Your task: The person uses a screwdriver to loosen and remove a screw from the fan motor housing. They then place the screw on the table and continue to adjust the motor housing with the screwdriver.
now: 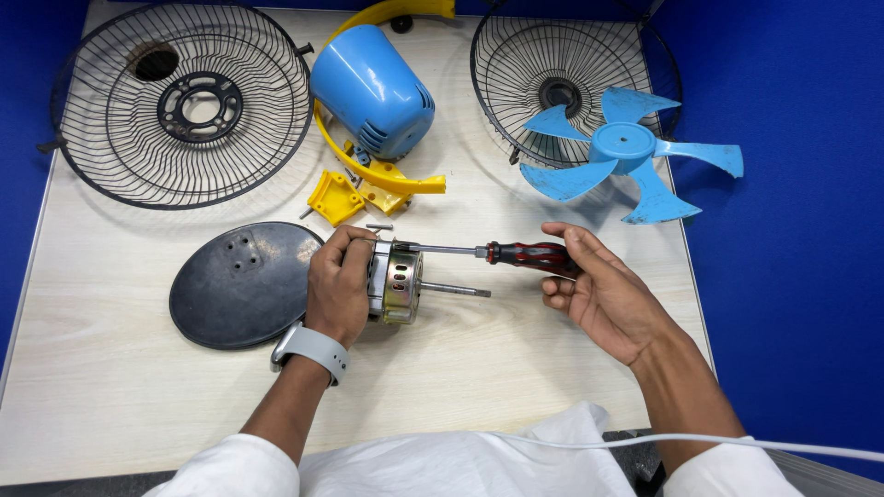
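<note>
My left hand [337,282] grips a metal fan motor [398,283] lying on its side on the table, its shaft pointing right. My right hand [599,290] holds a screwdriver [516,253] by its red and black handle. The screwdriver's metal shank runs left, and its tip meets the top edge of the motor near my left fingers. A grey watch sits on my left wrist.
A black round base plate [241,283] lies left of the motor. Two black wire fan guards [184,101] [562,78] sit at the back. A blue motor cover [373,87], yellow bracket parts [345,195], a loose screw [378,226] and a blue fan blade [626,152] lie around them.
</note>
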